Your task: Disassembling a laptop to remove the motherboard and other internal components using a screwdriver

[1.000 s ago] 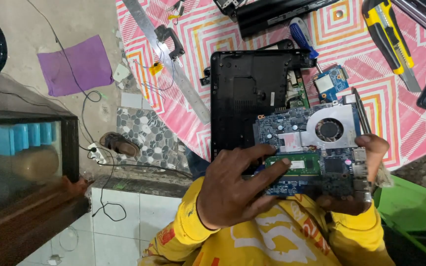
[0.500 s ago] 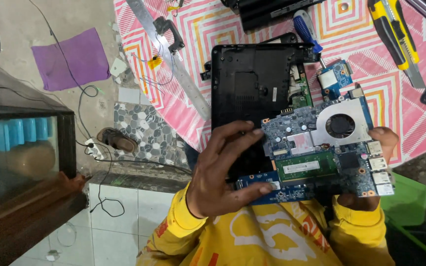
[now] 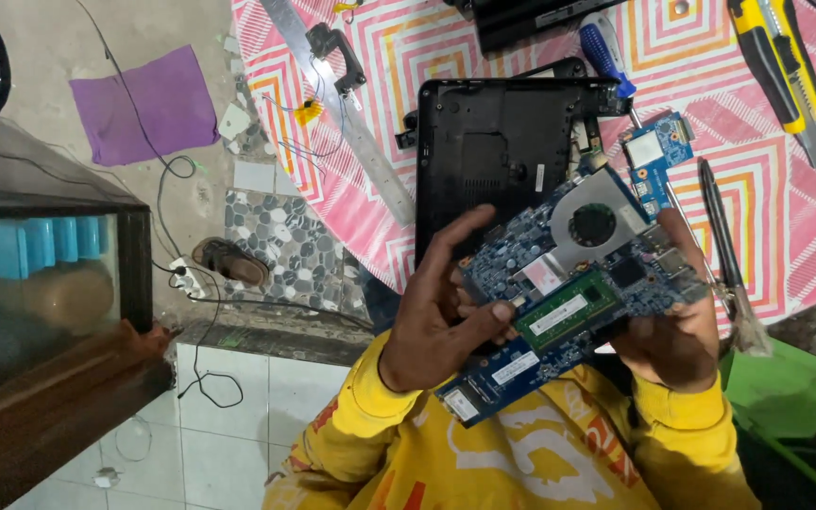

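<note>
both hands hold a blue laptop motherboard (image 3: 578,283) up off the tabletop (image 3: 446,57), tilted, its fan end higher and to the right. the left hand (image 3: 436,316) is closed on the board's left side, thumb pressed near the green memory stick (image 3: 567,310) and fingers spread over the top edge. the right hand (image 3: 677,335) clasps the board's right end from beneath, fingertips curled over the edge (its palm is mostly hidden by the board). just beyond the board lies a black laptop base shell (image 3: 502,156) on the pink patterned tabletop. a small blue daughterboard (image 3: 655,156) sits just right of the shell, a blue-handled screwdriver (image 3: 606,52) near its top corner. a yellow utility knife (image 3: 786,66) lies toward the tabletop's right edge, a metal ruler (image 3: 351,123) along its left edge.
</note>
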